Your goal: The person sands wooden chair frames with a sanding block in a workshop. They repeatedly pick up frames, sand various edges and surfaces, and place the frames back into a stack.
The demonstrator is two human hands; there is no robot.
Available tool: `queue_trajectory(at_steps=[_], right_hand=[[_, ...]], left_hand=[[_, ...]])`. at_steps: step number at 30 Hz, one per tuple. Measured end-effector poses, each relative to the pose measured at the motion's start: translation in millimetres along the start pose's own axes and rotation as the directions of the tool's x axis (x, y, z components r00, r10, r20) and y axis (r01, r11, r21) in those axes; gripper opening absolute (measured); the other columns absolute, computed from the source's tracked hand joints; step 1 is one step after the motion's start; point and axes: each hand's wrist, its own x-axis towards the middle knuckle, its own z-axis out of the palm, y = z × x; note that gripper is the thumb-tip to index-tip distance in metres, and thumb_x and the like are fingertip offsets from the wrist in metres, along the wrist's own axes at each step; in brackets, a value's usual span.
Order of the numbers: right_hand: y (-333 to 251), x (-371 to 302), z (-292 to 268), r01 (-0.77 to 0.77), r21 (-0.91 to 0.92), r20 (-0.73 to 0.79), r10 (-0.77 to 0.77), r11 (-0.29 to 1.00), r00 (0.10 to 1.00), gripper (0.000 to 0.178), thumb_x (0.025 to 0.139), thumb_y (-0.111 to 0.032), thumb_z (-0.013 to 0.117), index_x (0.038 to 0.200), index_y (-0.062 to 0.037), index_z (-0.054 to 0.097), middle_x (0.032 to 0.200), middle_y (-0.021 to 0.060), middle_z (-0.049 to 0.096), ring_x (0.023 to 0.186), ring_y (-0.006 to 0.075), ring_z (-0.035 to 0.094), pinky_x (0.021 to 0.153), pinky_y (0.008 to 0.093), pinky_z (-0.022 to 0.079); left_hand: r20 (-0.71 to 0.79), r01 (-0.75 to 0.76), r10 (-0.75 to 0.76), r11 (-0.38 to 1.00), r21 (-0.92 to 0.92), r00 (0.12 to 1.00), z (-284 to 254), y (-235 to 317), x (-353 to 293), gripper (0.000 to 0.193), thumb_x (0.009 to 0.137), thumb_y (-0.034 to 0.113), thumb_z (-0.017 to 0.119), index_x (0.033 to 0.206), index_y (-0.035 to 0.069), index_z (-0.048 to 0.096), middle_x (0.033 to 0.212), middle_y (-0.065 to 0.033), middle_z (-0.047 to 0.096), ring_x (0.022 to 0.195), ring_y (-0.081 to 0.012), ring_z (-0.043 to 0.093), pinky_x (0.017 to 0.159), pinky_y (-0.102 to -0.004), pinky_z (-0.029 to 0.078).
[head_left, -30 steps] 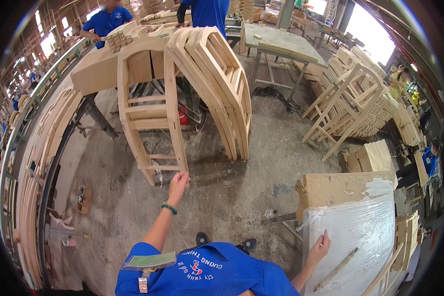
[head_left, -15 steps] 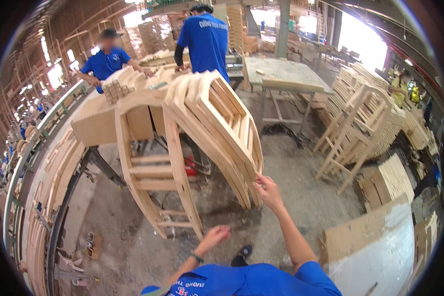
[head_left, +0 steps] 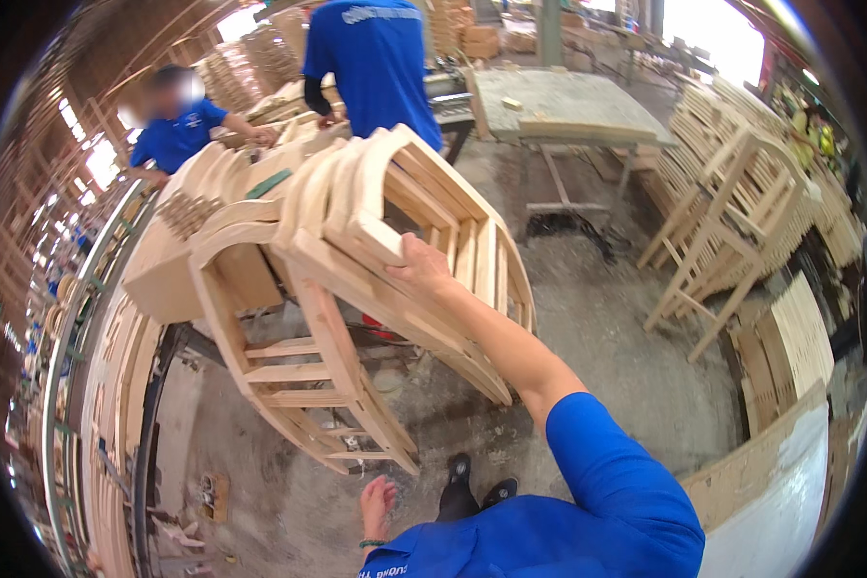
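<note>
1. The concrete floor (head_left: 636, 366), dusty and grey, spreads under everything, and the stack of wooden chair frames (head_left: 356, 279) leans across its middle.
2. The stack of pale curved chair frames stands tilted, legs down toward the person, upper ends fanned out away from them.
3. Beyond the stack, a grey bench (head_left: 559, 106) stands on thin legs, with a small block lying on its top.
4. To the right of the stack, well apart, more wooden chair frames (head_left: 732, 202) are piled against each other.
5. Behind the stack, two co-workers in blue shirts (head_left: 376, 58) stand close to its far end; one reaches toward it.
6. A white-covered slab (head_left: 780, 501) lies low and to the right of the stack, near the person's right shoulder.
7. The right hand (head_left: 422, 273) rests on the top edge of the nearest frame in the stack, fingers curled over the rail and grasping it.
8. The left hand (head_left: 376, 503) hangs low, just below the stack's legs, fingers loose and holding nothing.
9. Dark shoes (head_left: 477, 486) show on the floor just below the stack.
</note>
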Motion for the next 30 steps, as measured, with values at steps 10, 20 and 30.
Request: queue_trajectory(at_steps=[10,20,30], right_hand=[[52,-122,-141,-0.218,0.168,-0.314,0.262,0.961,0.913,0.049,0.075,-0.014,0.065,0.121,-0.0090,0.050,0.101,0.0150,0.061,0.092,0.0319,0.062,0.082,0.0379,0.047],[-44,-364,-201,-0.676,0.271,-0.267,0.728,0.686,0.631,0.049,0.076,-0.011,0.073,0.122,-0.0043,0.058,0.117,0.0114,0.061,0.112,0.0253,0.057,0.095,0.0334,0.042],[-187,-493,-89,-0.657,0.706,-0.416,0.906,0.264,-0.083,0.054,0.076,-0.017,0.078,0.123,-0.0019,0.058,0.117,0.0090,0.062,0.107,0.0191,0.058,0.092,0.0330,0.046]], left_hand=[[0.670,-0.262,0.125,0.959,0.106,0.731,200,132,123,0.033,0.095,0.024,0.055,0.123,0.007,0.055,0.101,-0.0009,0.065,0.085,-0.0071,0.058,0.069,-0.0208,0.044],[0.876,-0.423,-0.123,0.838,0.343,0.467,500,113,124,0.065,0.088,0.053,0.058,0.136,0.012,0.042,0.124,-0.0061,0.056,0.110,-0.0178,0.052,0.091,-0.0373,0.041],[0.700,-0.154,-0.713,0.689,0.709,0.033,489,-23,-23,0.056,0.083,0.060,0.061,0.122,0.020,0.055,0.102,0.0027,0.060,0.096,-0.0149,0.056,0.079,-0.0337,0.045]])
